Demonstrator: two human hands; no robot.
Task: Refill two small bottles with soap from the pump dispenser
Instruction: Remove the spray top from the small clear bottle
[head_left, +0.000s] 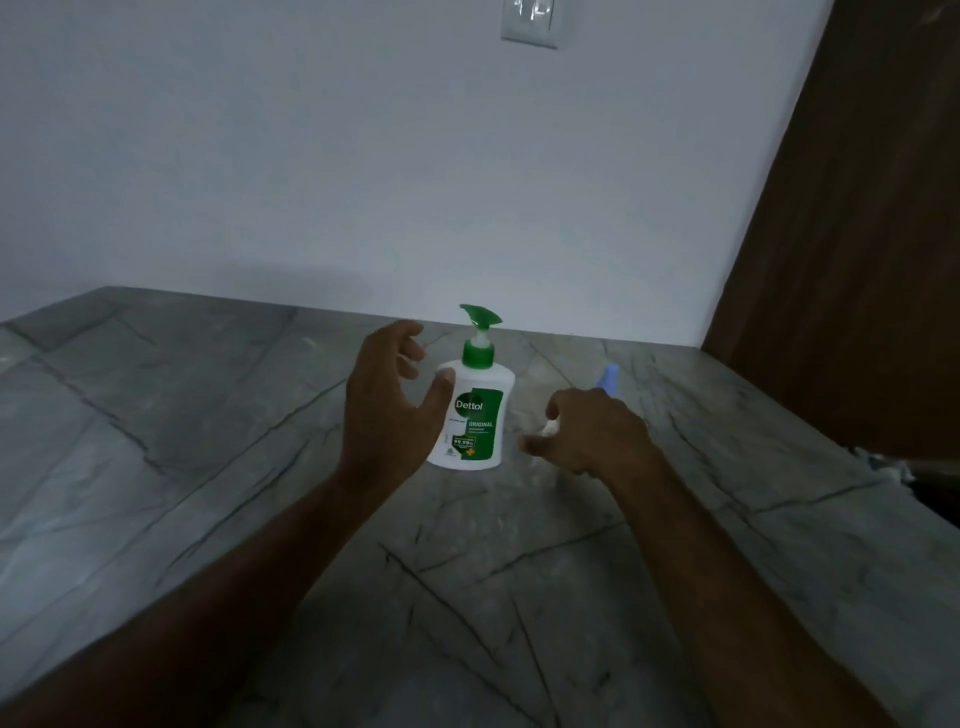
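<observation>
2 hands out: left hand (387, 402) spread beside the white, green-pump "Dettol ORIGINAL" dispenser (475, 410); right hand (589, 434) loosely curled, grip unclear, on veined grey stone counter (208, 467).

Stone top, plastic bottle.
Counter (208, 467): grey veined stone, smooth w/ dull sheen. Pump dispenser (475, 410) by left thumb: glossy white/green plastic.
</observation>
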